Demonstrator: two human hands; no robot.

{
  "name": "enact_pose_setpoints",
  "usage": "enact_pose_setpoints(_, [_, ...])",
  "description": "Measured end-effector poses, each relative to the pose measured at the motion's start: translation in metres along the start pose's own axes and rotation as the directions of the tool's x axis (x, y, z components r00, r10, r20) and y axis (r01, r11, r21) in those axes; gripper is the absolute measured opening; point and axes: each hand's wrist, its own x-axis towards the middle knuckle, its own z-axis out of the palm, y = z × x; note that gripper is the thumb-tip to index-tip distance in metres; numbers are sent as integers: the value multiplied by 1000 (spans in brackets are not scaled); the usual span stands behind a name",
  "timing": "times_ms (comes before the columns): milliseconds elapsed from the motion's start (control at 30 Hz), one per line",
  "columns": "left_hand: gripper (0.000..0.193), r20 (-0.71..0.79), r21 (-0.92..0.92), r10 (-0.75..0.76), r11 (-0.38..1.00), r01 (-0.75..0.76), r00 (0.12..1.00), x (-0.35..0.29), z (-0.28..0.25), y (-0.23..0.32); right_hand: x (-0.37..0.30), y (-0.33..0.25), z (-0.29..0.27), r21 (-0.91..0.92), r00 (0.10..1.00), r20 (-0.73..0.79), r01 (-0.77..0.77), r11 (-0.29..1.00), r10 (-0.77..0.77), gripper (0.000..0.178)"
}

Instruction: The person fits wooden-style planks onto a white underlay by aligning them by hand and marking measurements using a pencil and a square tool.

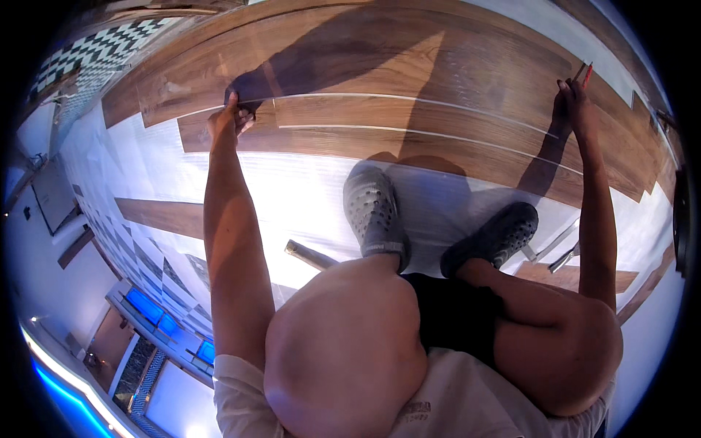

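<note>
Wood-look floor planks lie in staggered rows across the upper part of the head view, with thin pale gaps between some of them. My left hand is at the left, its thumb and curled fingers closed on the edge of a plank near its end. Far to the right, my right hand is closed round a thin tool with a red part. Its exact kind is too small to make out. That hand is over the planks at the right side, and its shadow falls beside it.
White underlay covers the floor between the planks and my grey clogs. A loose plank lies at the left. Near my knee is a cylindrical bar. A metal tool rests right of my feet, by another plank piece.
</note>
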Motion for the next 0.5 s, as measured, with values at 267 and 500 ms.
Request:
enact_pose_setpoints(267, [43,57,34,-43,999,41,997,-1,8,3,4,32,-5,12,997,11,76,997,-76,59])
enact_pose_setpoints(500, [42,106,61,-90,995,84,990,7,4,4,-4,14,-10,21,999,37,16,1000,-16,58])
